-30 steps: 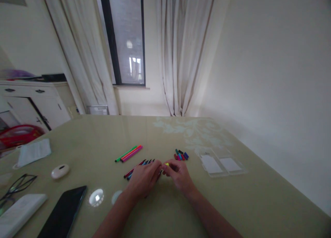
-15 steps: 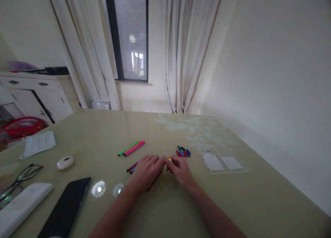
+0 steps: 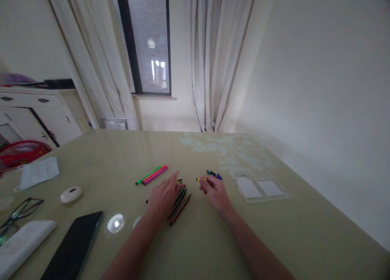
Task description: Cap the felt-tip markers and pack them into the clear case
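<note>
My left hand (image 3: 161, 199) lies over several uncapped markers, with its index finger raised. The yellow marker (image 3: 178, 182) shows at its fingers, mostly hidden by the hand. Just right of it, a dark red marker (image 3: 180, 210) and black or dark green markers (image 3: 177, 202) lie slanted, bare tips pointing away from me. My right hand (image 3: 215, 192) pinches a small yellow cap (image 3: 201, 179) between thumb and fingers, apart from the marker. Behind that hand, the loose marker caps (image 3: 213, 173) are partly covered.
Green, orange and pink capped markers (image 3: 151, 175) lie farther left. A clear plastic case (image 3: 258, 188) is open at right. On the left are a black phone (image 3: 73, 245), a white oblong object (image 3: 24, 247), glasses (image 3: 22, 213), a white earbud case (image 3: 71, 194) and a face mask (image 3: 39, 173).
The yellow cap has come away from the marker. My hands have moved apart, the left one leftward, uncovering the dark uncapped markers. The view has shifted slightly.
</note>
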### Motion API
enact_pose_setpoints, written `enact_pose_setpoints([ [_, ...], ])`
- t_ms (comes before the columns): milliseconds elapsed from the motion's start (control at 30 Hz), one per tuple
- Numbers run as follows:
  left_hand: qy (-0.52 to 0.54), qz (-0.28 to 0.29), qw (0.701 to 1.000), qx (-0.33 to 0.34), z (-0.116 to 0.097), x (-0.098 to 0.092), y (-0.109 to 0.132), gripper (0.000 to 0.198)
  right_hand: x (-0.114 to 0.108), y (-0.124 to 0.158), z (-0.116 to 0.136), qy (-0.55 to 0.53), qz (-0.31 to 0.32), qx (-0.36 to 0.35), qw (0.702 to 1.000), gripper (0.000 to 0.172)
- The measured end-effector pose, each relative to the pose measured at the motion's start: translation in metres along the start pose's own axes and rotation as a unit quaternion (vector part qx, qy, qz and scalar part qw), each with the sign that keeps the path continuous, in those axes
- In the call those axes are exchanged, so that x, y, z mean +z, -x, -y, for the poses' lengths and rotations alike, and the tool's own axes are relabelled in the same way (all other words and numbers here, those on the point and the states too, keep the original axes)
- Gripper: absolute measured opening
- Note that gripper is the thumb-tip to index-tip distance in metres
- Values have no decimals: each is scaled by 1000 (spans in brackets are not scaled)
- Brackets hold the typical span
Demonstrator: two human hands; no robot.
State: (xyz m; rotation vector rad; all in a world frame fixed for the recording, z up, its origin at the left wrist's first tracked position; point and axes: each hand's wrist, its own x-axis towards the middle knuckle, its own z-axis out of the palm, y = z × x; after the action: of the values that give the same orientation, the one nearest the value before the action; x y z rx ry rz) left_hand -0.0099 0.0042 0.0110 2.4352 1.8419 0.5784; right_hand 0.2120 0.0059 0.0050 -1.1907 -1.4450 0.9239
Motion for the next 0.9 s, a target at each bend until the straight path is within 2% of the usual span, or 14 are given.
enact_pose_setpoints([
  [133,-25,-30,996,-76,29,4,-6,35,-26,-12,-18,153,-128,-52,979,38],
  [300,-13,-13,994,-110,48,5,-9,34,-42,-21,-38,245,-184,-45,951,30],
  [400,-24,-30,987,-157,54,2,-10,40,-42,-22,-44,265,-195,-35,944,24],
  [500,-75,-46,983,-162,60,-1,-10,36,-40,-21,-46,289,-193,-35,937,16],
  [667,-81,-23,981,-177,61,-4,-7,29,-40,-20,-45,312,-192,-46,929,12],
  [800,-100,-51,981,-156,60,-6,-6,27,-37,-18,-36,310,-197,-82,927,17],
  [900,-57,-106,986,-119,56,-5,-9,29,-27,-13,-21,252,-170,-113,946,23],
])
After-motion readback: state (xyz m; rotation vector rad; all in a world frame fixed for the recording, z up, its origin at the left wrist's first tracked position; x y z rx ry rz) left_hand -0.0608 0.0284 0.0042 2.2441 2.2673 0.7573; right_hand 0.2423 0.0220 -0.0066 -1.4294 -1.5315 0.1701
